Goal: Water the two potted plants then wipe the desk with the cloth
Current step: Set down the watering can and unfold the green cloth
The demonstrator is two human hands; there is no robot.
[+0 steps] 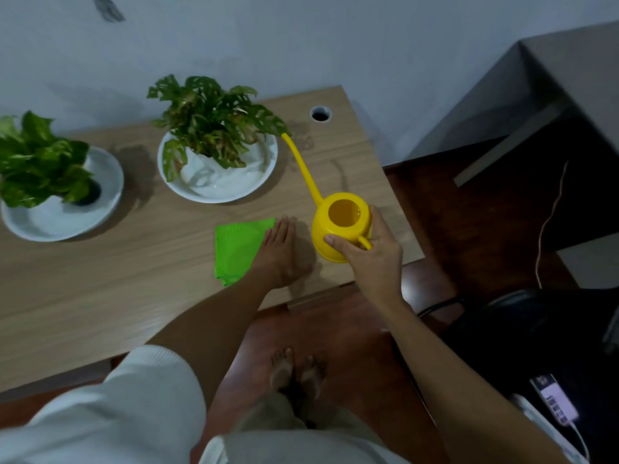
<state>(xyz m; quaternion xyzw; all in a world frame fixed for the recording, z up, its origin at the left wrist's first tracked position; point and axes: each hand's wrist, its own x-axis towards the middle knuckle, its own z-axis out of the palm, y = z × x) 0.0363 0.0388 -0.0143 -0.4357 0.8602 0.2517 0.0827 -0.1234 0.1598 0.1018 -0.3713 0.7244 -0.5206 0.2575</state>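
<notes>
A yellow watering can (338,226) stands on the wooden desk (117,289) near its right edge, its long thin spout reaching up-left to the leaves of the middle potted plant (214,125). My right hand (371,252) grips the can's handle and body. My left hand (281,252) lies flat on the desk, fingers together, overlapping the right edge of a folded green cloth (236,249). The middle plant sits in a white dish (234,185). A second potted plant (37,162) sits in another white dish (67,219) at the far left.
A round cable hole (321,114) is in the desk's back right corner. A white wall runs behind the desk. Right of the desk are a grey cabinet (552,95), a hanging cable (549,226), a dark chair (536,329) and a phone (557,405). My bare feet (296,370) stand on the red floor.
</notes>
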